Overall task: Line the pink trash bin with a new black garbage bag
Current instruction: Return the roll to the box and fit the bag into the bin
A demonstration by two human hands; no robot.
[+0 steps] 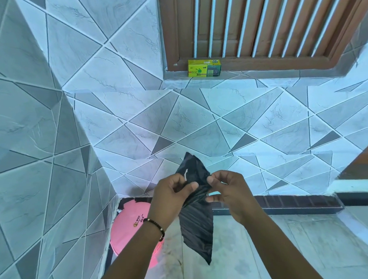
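A folded black garbage bag (197,227) hangs in front of me, pleated and narrow, its upper end sticking up above my fingers and its lower end dangling. My left hand (171,194) pinches its left side. My right hand (228,190) pinches its right edge with thumb and fingertips. Below and to the left, on the floor in the tiled corner, stands the pink trash bin (128,228), partly hidden behind my left forearm; its inside is not visible.
A yellow-green box of bin bags (204,67) sits on the window ledge under a brown barred window (257,18). Tiled walls close in on the left and ahead. A dark brick strip (292,203) runs along the floor's far edge.
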